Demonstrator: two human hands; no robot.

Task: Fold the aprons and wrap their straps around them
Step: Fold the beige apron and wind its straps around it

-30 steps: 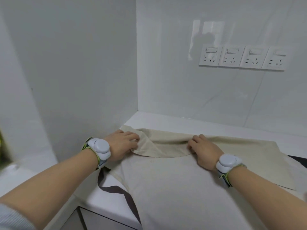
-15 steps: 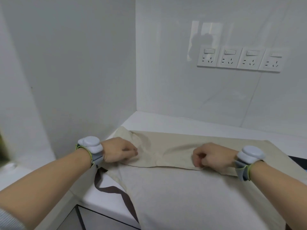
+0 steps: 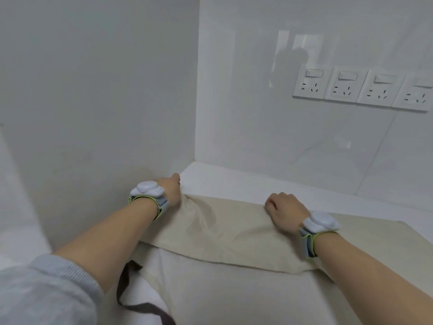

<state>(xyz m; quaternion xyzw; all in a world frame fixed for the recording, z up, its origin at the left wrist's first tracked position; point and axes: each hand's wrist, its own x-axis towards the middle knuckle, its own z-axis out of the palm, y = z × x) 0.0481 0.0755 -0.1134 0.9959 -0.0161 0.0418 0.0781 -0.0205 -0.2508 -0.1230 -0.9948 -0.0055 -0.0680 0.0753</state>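
Apron (image 3: 229, 233) lies across the counter (image 3: 225, 181), both fists clenched on its far folded edge: left hand (image 3: 171, 191) at the left corner beside the wall (image 3: 93, 113), right hand (image 3: 285, 213) mid-edge. Uneven pulling could skew the fold. The near-left strap (image 3: 131, 299) dangles off the counter edge and may snag. Open room remains far and right

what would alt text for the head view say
Two bare hands, the left hand and right hand, grip the far edge of a beige apron folded over itself on a white counter in a white-walled corner. A dark strap trails off its near left side; four wall sockets sit upper right.
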